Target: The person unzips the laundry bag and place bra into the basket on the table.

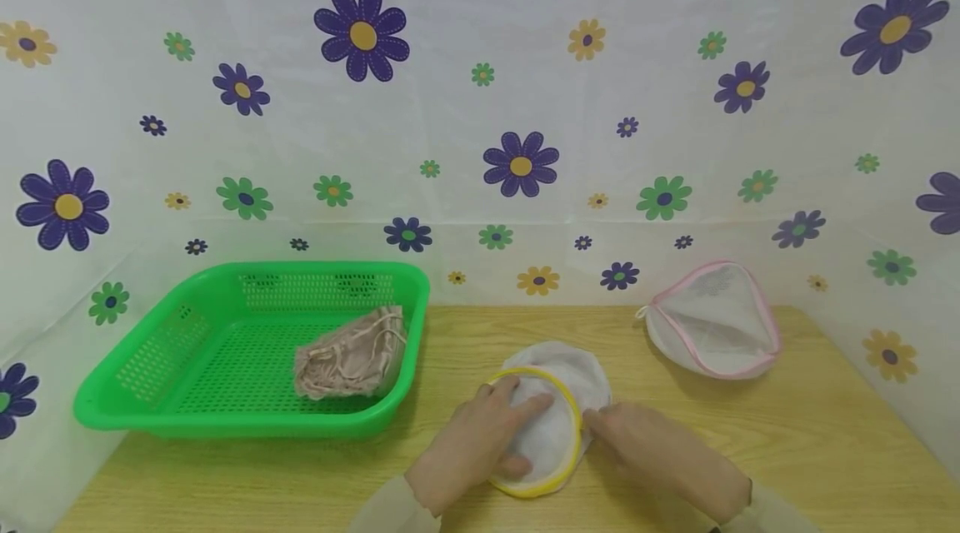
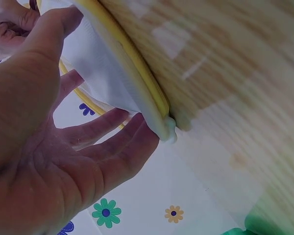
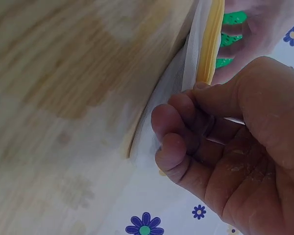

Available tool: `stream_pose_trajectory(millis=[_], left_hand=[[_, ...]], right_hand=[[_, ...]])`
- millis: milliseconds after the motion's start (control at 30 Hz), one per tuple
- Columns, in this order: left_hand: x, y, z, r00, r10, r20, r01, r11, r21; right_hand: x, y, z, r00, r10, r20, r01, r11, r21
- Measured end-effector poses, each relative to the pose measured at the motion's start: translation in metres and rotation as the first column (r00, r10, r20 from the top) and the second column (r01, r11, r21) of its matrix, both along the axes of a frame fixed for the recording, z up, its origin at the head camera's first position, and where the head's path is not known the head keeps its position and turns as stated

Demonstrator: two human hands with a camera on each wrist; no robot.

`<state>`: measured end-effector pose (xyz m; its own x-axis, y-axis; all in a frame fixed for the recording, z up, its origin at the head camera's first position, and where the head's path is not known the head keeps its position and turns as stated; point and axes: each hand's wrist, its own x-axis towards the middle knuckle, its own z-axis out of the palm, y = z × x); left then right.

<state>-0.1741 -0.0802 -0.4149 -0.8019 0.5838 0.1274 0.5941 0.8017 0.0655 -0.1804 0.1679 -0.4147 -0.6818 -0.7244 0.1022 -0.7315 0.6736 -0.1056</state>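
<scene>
A white mesh laundry bag (image 1: 546, 437) with a yellow rim lies on the table in the middle of the head view, part of its mesh spreading out behind the ring. My left hand (image 1: 472, 437) rests across the rim's left side, fingers spread and fairly straight against the mesh. In the left wrist view its fingertips touch the bag (image 2: 100, 58) near the yellow edging. With thumb and index finger, my right hand (image 1: 663, 451) pinches the rim on the right. The right wrist view shows its other fingers curled beside the white mesh (image 3: 161, 98).
A green perforated basket (image 1: 255, 425) stands at the left, with a crumpled beige drawstring pouch (image 1: 352, 358) inside. At the back right sits another white mesh bag (image 1: 723, 300) edged in pink. A flower-printed sheet (image 1: 465, 117) rises behind and beside the wooden table (image 1: 817, 425).
</scene>
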Motion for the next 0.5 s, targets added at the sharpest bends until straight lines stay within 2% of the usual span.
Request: stream_pose_trajectory(millis=[133, 267, 367, 500], left_hand=[[-0.001, 0.000, -0.001, 1.000, 0.001, -0.013, -0.001, 1.000, -0.006], [-0.002, 0.002, 0.000, 1.000, 0.013, 0.003, -0.013, 1.000, -0.023], [-0.001, 0.004, -0.001, 0.999, 0.043, 0.002, -0.043, 0.999, -0.017], [0.005, 0.011, -0.004, 0.992, 0.113, -0.056, -0.113, 0.994, 0.013]], right_hand=[[0.002, 0.000, 0.001, 0.999, -0.007, 0.040, 0.006, 1.000, 0.009], [0.000, 0.001, 0.000, 1.000, -0.013, 0.004, 0.013, 1.000, -0.005], [-0.002, 0.002, 0.000, 1.000, -0.024, -0.020, 0.023, 1.000, -0.021], [-0.008, 0.002, 0.003, 0.999, -0.050, 0.021, 0.051, 0.998, -0.041]])
